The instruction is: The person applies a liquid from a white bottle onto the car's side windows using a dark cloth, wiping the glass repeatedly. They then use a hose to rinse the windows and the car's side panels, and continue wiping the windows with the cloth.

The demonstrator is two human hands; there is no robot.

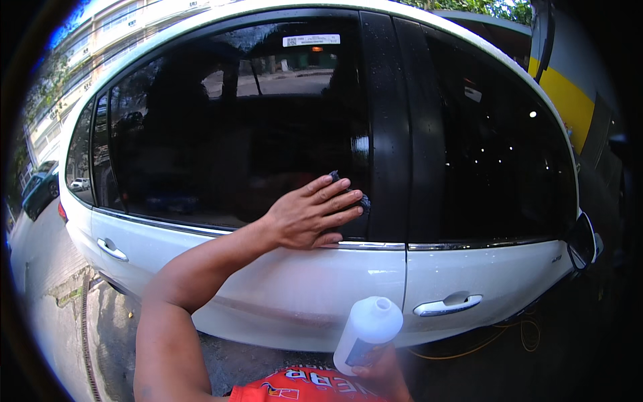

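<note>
My left hand (314, 213) lies with spread fingers on a dark, crumpled pad or cloth (365, 202), pressed against the lower front corner of the tinted rear door window (236, 145) of a white car. Only the pad's edges show past the fingers. Low in front of my red shirt, my right hand (377, 369) grips a white plastic bottle (369, 326) near its base. The bottle is tilted, its round mouth uncapped at the top, and it bears a dark label. Part of the right hand is hidden behind it.
Chrome door handles (448, 305) stick out from the white doors, and a side mirror (582, 243) stands at the right. A yellow hose (467, 352) lies on the dark ground beside the car. A drain grate (85, 331) runs along the pavement at left; a teal car (40, 188) stands beyond.
</note>
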